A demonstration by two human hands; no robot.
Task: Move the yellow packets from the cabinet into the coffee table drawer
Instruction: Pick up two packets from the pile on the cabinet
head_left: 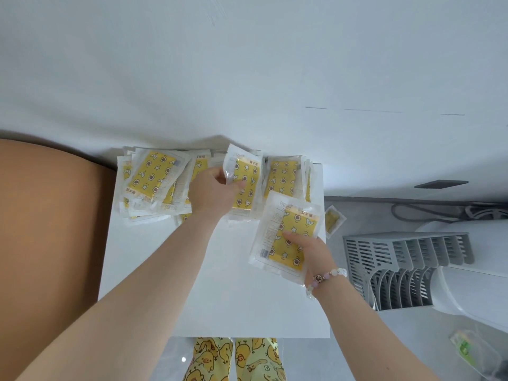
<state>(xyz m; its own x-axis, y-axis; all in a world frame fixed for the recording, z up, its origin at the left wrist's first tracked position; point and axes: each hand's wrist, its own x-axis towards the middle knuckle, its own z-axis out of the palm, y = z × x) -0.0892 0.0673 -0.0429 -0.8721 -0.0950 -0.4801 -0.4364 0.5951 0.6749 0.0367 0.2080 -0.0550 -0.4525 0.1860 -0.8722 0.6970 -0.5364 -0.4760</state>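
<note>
Yellow star-printed packets [154, 182] heaped, apparently sealed, on cabinet [233, 298].

yellow packets [154, 182]: clear glossy plastic film, crinkled, catching glare, over a matt yellow printed insert. cabinet top [154, 270]: smooth matt white. slatted rack [406, 251] off its right edge: matt grey plastic. bracelet [327, 279]: glossy beads. trousers [242, 358] below the near edge: soft printed cloth. panel [49, 243] off the left edge: smooth matt tan.
</note>
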